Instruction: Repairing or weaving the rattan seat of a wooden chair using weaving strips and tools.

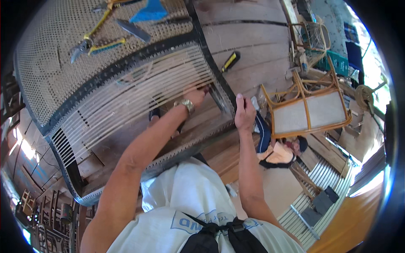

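A large dark chair frame [126, 63] filled the upper left, half of it covered in pale woven cane, half strung only with pale parallel strands [139, 90]. On the woven part lay yellow-handled pliers [90, 42], a blue triangular piece [148, 12] and a flat grey blade [133, 29]. A yellow and black knife [230, 61] lay on the wooden floor [253, 38] beyond the frame's edge.

The left hand [195, 96], with a gold watch [185, 104] at the wrist, reached forward with the arm nearly straight and was closed about a strand near the frame's right rail; the fingertips were hidden behind the strands, so the exact grip was hard to make out. The right hand [244, 114] was raised beside the same rail, thumb up and fingers curled in a loose fist; whether it held anything could not be told.

To the right, a bamboo chair frame [308, 109] with a pale panel stood tilted, and another person [278, 152] in a dark cap sat below it, partly hidden by the right forearm. A white printed shirt [190, 202] and black strap showed at the lower edge, cut off.
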### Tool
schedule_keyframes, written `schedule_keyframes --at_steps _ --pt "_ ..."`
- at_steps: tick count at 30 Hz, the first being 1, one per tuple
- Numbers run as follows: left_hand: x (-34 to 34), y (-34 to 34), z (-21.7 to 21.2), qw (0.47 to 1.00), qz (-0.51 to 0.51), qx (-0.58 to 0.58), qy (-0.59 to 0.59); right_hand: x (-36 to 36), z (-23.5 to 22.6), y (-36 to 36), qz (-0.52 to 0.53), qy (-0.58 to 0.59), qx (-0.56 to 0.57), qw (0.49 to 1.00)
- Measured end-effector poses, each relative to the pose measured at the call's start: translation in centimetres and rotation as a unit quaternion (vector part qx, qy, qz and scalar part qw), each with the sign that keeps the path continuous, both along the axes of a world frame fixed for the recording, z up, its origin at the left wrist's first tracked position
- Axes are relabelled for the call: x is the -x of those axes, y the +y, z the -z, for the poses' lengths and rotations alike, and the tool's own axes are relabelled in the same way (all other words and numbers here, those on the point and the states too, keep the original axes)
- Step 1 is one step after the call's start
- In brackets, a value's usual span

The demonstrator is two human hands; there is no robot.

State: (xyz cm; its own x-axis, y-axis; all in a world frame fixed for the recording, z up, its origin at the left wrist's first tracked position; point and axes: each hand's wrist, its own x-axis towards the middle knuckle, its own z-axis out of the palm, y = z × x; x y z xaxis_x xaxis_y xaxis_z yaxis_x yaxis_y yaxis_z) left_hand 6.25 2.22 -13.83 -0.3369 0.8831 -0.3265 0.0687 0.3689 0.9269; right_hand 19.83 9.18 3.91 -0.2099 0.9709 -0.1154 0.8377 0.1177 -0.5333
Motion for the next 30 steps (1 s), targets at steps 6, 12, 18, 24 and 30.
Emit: schedule_keyframes --at_steps 6,12,18,24,30 --pt "1.1 -2.6 -5.2 0.987 -0.046 0.046 -0.149 3.7 -2.3 -2.1 -0.033 0.031 -0.112 0.993" --pt "6.0 -12.3 -12.6 0.979 0.024 -0.012 -0.204 14.9 -6.6 -5.6 -0.317 0.167 -0.018 0.933" --pt "8.9 -19.3 -18.4 0.921 -0.232 0.02 -0.312 29.7 -0.8 -2.5 -0.461 0.13 -0.058 0.876" --pt "9.0 -24.1 -20.0 0.812 -0.411 -0.043 -0.413 37.5 1.7 -1.0 -0.491 0.074 -0.148 0.855" --pt "9.4 -26.1 -20.6 0.761 -0.518 0.009 -0.39 41.9 2.8 -1.0 -0.609 -0.033 -0.185 0.771"
